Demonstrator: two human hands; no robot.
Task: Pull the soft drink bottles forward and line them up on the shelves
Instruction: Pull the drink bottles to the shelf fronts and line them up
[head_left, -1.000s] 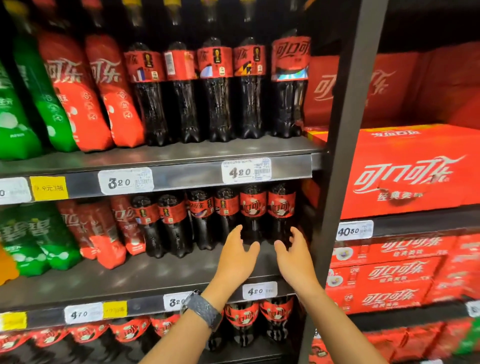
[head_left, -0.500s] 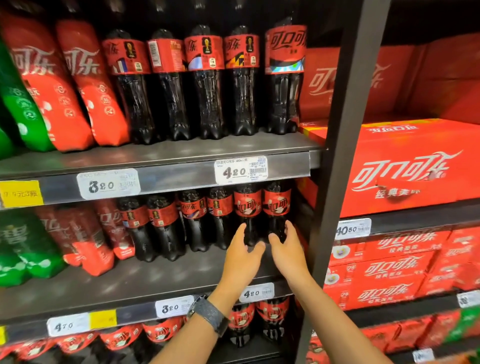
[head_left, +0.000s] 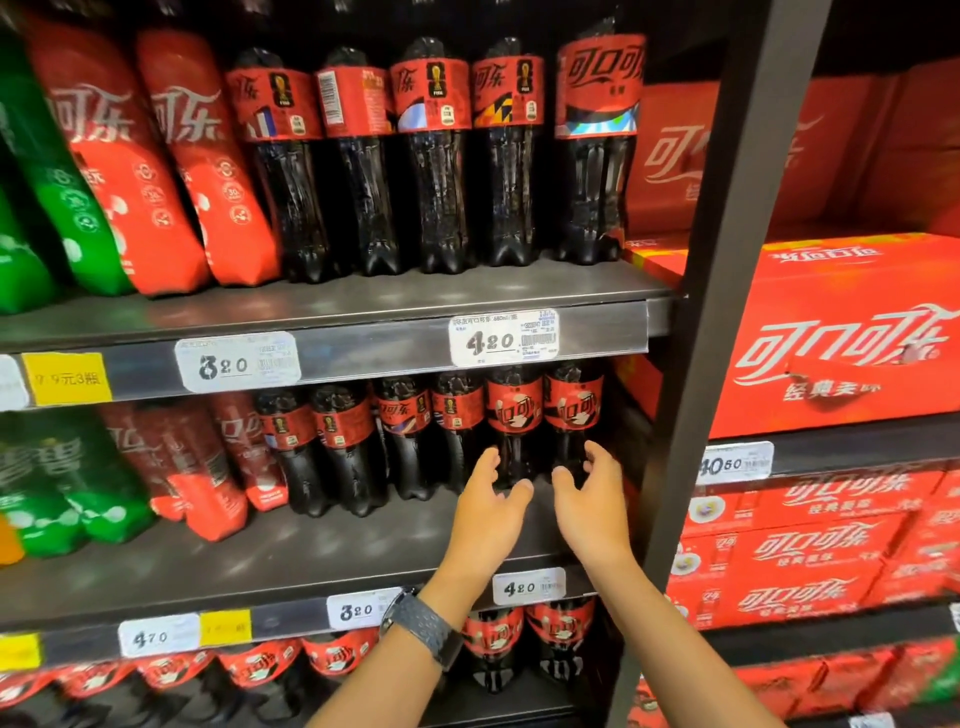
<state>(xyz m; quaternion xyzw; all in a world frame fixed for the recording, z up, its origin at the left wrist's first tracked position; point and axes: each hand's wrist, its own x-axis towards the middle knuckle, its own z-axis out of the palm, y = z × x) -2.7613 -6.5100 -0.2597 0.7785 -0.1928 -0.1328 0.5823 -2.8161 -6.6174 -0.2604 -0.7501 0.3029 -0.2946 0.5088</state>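
Below the price tag (head_left: 503, 339) stand two bottles (head_left: 514, 415) of dark cola — left hand (head_left: 488, 514) and right hand (head_left: 589, 506) before them, fingers (head_left: 487, 463) apart, gripping nothing.

Uncurled left hand (head_left: 485, 512), right hand (head_left: 589, 512) near rightmost cola bottles (head_left: 514, 415).

the dark cola bottles with red wrap labels (head_left: 514, 431) on the middle shelf are glossy clear plastic, ribbed and catching highlights; the labels are smooth, shiny film. the grey metal shelf board (head_left: 311, 561) under them looks matt, with a dull brushed sheen. the white price tags (head_left: 503, 340) are paper behind a slick clear strip. the red printed cases (head_left: 831, 353) look like smooth cardboard. the dark grey wrist band (head_left: 426, 631) has a fine dimpled texture.
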